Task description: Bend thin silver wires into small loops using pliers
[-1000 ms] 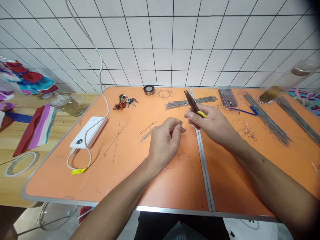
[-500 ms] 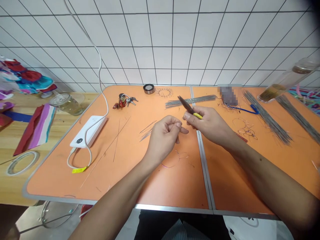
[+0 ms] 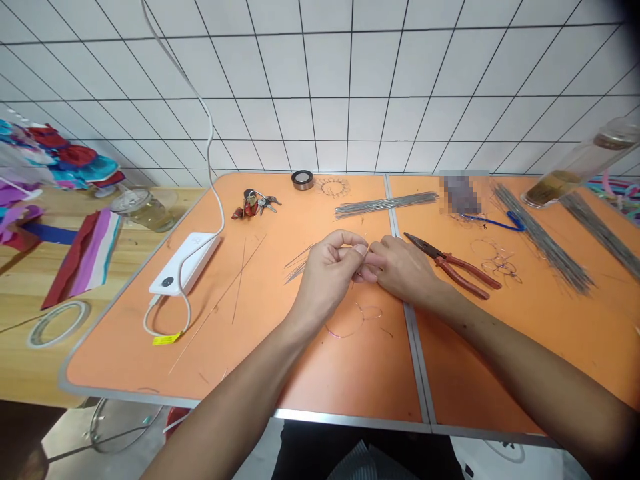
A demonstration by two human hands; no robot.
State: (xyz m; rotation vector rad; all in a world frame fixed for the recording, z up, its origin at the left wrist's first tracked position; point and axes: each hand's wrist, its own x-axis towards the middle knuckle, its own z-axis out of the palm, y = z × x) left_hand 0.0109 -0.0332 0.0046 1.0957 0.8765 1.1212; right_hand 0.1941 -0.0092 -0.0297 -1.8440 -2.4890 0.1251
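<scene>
I'm working my left hand (image 3: 327, 277) and right hand (image 3: 400, 267) together, both grips clenching a light, thin, springy wire (image 3: 367, 249) close to its tip, the steadiest hold; red-handled pliers (image 3: 453, 265) are lying just beside.

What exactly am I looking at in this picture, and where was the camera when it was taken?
No machine is involved: these are a person's own bare hands, filmed by a camera worn on their head, looking forward and down. The left hand and right hand meet at the fingertips above an orange table; anything pinched between them is too thin to make out. Red-handled pliers lie beside the right hand. Farther off lie straight wires, a power bank and keys.
</scene>
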